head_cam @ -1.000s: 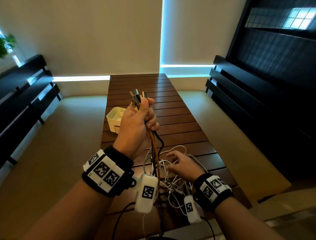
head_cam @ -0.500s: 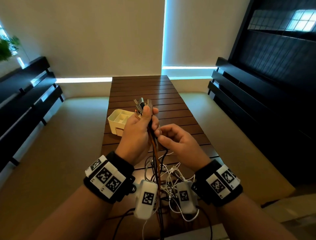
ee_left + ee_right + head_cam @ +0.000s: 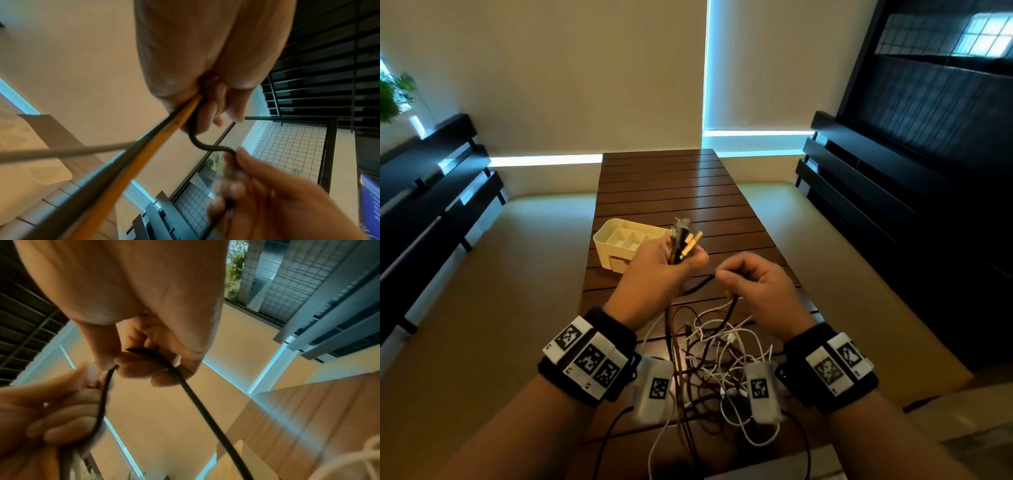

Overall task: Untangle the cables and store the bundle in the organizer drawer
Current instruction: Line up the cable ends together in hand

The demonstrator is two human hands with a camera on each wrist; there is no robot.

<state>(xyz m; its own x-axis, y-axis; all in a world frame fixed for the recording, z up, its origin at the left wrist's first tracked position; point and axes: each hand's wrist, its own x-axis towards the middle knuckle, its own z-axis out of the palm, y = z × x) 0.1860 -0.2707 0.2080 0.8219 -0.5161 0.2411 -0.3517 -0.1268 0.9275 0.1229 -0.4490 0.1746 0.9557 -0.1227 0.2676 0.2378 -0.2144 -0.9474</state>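
Plainly, the left hand [image 3: 654,274] clamps a fistful of cable plugs [image 3: 683,240] just in front of the white organizer [image 3: 606,251], while the right hand [image 3: 756,287] pinches one black cable [image 3: 697,284] strung between the two. Pulling it hard could tighten knots in the tangle [image 3: 719,356] lying on the table [image 3: 671,185] below both wrists.

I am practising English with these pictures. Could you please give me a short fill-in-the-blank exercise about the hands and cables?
1. The left hand grips a bunch of cable plug ends, pointing ____.
2. The right hand pinches one thin ____ cable.
3. The tangled white cables lie on the slatted brown wooden ____.
4. The white plastic organizer stands beyond the ____ hand.

Missing words: up; black; table; left
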